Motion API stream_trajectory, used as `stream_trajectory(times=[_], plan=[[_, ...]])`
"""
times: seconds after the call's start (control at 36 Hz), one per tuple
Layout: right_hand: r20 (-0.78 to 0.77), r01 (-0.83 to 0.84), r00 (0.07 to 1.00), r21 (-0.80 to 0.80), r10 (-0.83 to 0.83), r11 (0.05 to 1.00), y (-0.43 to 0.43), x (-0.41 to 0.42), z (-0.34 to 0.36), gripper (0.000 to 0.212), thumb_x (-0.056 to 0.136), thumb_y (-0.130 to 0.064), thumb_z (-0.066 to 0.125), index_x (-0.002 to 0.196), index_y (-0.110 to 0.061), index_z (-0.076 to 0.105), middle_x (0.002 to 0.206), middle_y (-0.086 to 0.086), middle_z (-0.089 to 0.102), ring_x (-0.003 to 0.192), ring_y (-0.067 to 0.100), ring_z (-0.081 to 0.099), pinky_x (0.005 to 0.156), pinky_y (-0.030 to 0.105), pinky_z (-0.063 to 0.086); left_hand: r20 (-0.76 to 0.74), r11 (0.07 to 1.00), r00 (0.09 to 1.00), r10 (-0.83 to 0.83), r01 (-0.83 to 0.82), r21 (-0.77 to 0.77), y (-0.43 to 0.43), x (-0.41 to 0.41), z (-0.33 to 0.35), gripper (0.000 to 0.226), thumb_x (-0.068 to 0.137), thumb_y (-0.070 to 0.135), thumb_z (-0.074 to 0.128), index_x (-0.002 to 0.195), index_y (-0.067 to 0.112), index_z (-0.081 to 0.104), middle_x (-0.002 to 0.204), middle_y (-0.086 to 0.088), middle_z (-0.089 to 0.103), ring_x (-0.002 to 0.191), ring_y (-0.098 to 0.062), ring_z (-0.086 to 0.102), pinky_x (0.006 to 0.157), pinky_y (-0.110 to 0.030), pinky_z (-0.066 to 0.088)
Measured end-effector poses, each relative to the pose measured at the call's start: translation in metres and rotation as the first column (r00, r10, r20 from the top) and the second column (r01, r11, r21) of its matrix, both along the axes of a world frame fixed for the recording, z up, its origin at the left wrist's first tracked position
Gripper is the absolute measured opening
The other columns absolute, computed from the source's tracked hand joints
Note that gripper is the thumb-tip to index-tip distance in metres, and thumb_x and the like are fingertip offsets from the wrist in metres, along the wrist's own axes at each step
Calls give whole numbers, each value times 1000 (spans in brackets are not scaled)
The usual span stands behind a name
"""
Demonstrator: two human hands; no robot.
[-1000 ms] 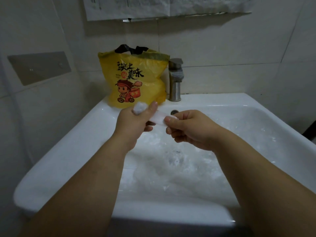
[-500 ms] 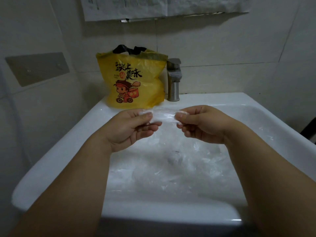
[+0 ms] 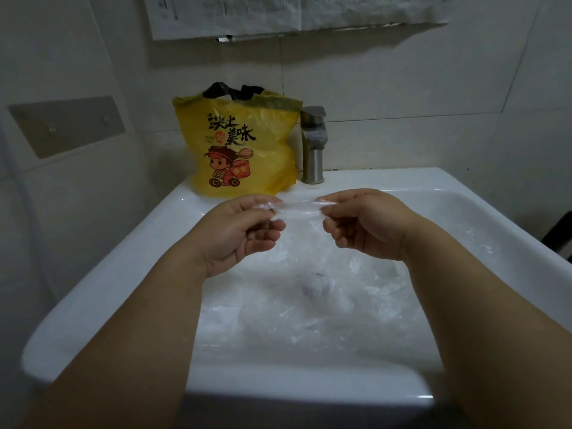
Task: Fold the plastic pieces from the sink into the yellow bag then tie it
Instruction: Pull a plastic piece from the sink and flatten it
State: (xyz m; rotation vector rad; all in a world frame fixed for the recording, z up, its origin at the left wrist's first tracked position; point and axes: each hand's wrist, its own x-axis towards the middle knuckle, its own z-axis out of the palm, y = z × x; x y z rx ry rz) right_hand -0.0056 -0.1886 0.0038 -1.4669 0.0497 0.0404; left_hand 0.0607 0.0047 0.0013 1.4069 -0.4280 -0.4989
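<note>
Mid-fold: you stretch one clear plastic strip (image 3: 295, 209) above the sink (image 3: 102, 274), with more plastic waiting below.
Your left hand (image 3: 244, 230) and right hand (image 3: 368, 224) each pinch one end of the strip over the sink's basin. Crumpled plastic pieces (image 3: 325, 305) lie in the basin, so much folding seems left. The yellow bag (image 3: 238, 150) stands on the sink's back-left ledge, apparently untied.

Just beyond the plastic strip (image 3: 294, 208) pinched between the left hand (image 3: 238, 233) and the right hand (image 3: 368, 227), slightly leftward, the yellow bag (image 3: 272, 168) bears four bold black brush characters. The last two read 美味; the first two are unclear. Print on the paper sheets (image 3: 278, 13) high above the grip is too small to read.
</note>
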Motion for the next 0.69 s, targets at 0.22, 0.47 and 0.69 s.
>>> stream_trajectory(times=[0.22,0.47,0.69], plan=[[41,-18,999,86,14,996,3,0,1,24,97,3,41,107,-5,62,60,5,55,52,12,47,47,19,41,-105,981,994,-25,4,-194,1,-1,4,34,90,-8,41,80,1,72,66,-11,68,54,-13,64,50,-19,55],[25,-55,998,29,54,998,5,-2,2,19,81,-20,64,90,-3,65,65,5,59,57,11,50,51,19,45,100,997,992,73,-71,-29,-5,2,-4,6,87,6,63,84,5,68,65,-3,67,56,-5,62,54,-15,54],[51,112,993,-281,-102,953,5,2,-8,8,90,-10,64,96,-10,67,76,6,66,57,6,59,55,17,51,173,997,984,50,-59,46,-3,8,-11,13,89,1,61,96,10,68,72,-5,68,62,-7,64,59,-16,55]])
